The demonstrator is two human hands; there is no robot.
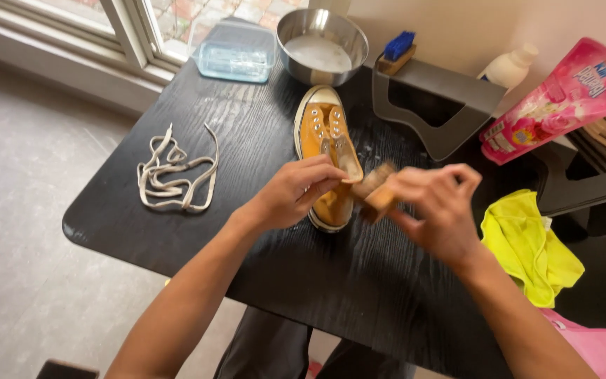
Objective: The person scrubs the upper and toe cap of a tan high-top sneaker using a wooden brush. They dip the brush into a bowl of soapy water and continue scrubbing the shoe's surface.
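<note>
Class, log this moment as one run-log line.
left hand: on orange sneaker | right hand: holds wooden brush | laces: off, on table

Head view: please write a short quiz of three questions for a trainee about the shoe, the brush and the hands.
1. True or false: the laces are threaded in the orange shoe.
2. Which hand holds the wooden brush? A) left hand B) right hand C) neither
3. What lies on the black table to the left of the shoe?

Key
1. False: the eyelets are bare.
2. B: the right hand grips the brush, while the left hand holds the shoe's heel end.
3. The loose white laces, in a heap apart from the shoe.
</note>
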